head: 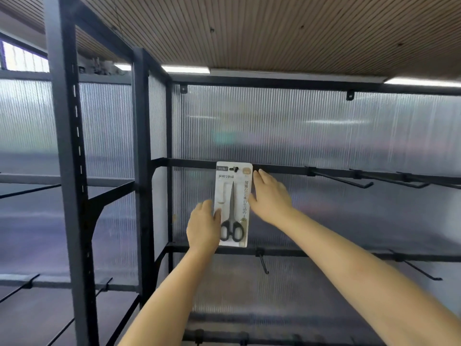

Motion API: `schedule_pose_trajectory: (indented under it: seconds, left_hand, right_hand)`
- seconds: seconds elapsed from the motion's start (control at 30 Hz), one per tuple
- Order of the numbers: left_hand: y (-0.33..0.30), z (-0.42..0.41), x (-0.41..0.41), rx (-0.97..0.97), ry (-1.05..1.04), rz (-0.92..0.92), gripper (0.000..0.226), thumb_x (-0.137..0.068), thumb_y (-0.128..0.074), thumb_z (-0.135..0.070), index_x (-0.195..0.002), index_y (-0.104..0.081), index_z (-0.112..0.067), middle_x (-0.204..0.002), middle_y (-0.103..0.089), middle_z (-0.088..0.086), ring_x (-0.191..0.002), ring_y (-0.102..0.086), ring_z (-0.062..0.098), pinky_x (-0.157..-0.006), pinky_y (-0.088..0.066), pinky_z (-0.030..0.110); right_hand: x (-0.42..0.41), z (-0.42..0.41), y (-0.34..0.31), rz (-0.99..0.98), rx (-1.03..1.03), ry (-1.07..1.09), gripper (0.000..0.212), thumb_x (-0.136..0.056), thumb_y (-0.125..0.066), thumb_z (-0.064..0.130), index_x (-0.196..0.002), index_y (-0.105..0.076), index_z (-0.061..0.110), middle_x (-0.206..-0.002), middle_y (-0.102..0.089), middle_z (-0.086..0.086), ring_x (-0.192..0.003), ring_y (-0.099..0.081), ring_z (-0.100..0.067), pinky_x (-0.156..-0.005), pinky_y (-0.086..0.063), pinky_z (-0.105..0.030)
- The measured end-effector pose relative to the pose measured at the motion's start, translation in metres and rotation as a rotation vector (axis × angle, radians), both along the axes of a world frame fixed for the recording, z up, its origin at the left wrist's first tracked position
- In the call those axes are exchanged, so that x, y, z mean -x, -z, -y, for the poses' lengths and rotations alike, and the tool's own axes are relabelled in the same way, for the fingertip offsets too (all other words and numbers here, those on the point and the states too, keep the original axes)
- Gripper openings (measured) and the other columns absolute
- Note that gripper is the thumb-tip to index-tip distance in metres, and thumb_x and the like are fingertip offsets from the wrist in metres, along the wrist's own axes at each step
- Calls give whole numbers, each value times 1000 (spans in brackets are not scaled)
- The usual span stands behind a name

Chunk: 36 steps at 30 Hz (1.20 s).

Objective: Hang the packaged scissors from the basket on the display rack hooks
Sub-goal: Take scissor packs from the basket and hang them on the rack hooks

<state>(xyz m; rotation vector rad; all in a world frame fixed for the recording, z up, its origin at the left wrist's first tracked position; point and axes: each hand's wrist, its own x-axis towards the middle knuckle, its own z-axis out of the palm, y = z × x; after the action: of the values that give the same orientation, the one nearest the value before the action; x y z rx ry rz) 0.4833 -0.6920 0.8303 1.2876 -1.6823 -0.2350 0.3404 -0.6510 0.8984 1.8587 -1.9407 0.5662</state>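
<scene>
One scissors pack [233,204] on hook [234,168]; left hand [203,227] fingers grip edge, right hand [270,196] fingers flat.

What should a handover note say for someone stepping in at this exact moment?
Left hand: grips the lower left edge of the scissors package.
Right hand: open, fingers against the package's right edge.
Package: its hang hole sits on a hook of the upper rail.
Done: this package looks hung, hands not yet off.
Left: release it; the other hooks are bare. The basket is out of view.
</scene>
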Motion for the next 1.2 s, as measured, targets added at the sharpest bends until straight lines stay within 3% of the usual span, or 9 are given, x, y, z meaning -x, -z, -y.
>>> schedule_pose_trajectory:
  seconds: [0.27,0.5,0.63,0.77,0.87,1.07,1.2]
  left_hand:
    - [-30,-77,0,133,60,163,35,-99,-42,-25,-123,-51,-1,-127,-54,12,-118,-45,27,-86,-40,37]
    - [-9,-148,61,140,301,269,37,-100,-40,-28,-121,-51,0,-123,-54,16,-112,-49,32,-80,-37,35]
    - [18,-186,121,107,465,329,37,-100,-40,-30,-115,-54,0,-122,-56,14,-116,-46,30,-82,-40,38]
    - [53,-238,187,63,660,453,45,-101,-36,-33,-135,-44,-4,-148,-36,12,-138,-29,26,-107,-32,36]
    - [81,-287,238,41,803,541,46,-101,-35,-33,-137,-41,-5,-149,-34,12,-137,-29,27,-105,-31,35]
    - [147,-411,337,-25,1101,603,38,-99,-40,-28,-126,-49,-3,-133,-50,14,-124,-43,31,-94,-35,34]
    - [206,-499,386,-58,1272,740,45,-99,-36,-33,-135,-43,-7,-138,-46,14,-127,-41,31,-101,-35,35]
  right_hand:
    - [0,-76,4,30,9,42,61,-99,-36,30,-149,-11,4,-157,-11,-13,-144,-14,-25,-116,-17,-39]
    - [36,-170,36,41,-7,138,59,-99,-38,30,-148,-17,4,-156,-18,-12,-143,-20,-24,-116,-18,-37]
    - [82,-229,64,55,-21,258,57,-98,-40,31,-145,-23,4,-152,-26,-11,-139,-27,-25,-113,-22,-38]
    - [138,-297,103,128,-72,431,59,-99,-39,33,-147,-21,4,-153,-25,-13,-140,-25,-25,-114,-22,-39]
    - [181,-358,137,191,-113,566,57,-98,-41,32,-144,-26,2,-148,-33,-14,-134,-34,-27,-109,-28,-38]
    - [254,-503,218,361,-194,862,52,-95,-44,29,-139,-33,5,-140,-41,-13,-125,-43,-29,-101,-33,-36]
    - [287,-607,279,464,-226,994,45,-92,-47,24,-131,-40,3,-129,-49,-14,-116,-48,-30,-94,-37,-36]
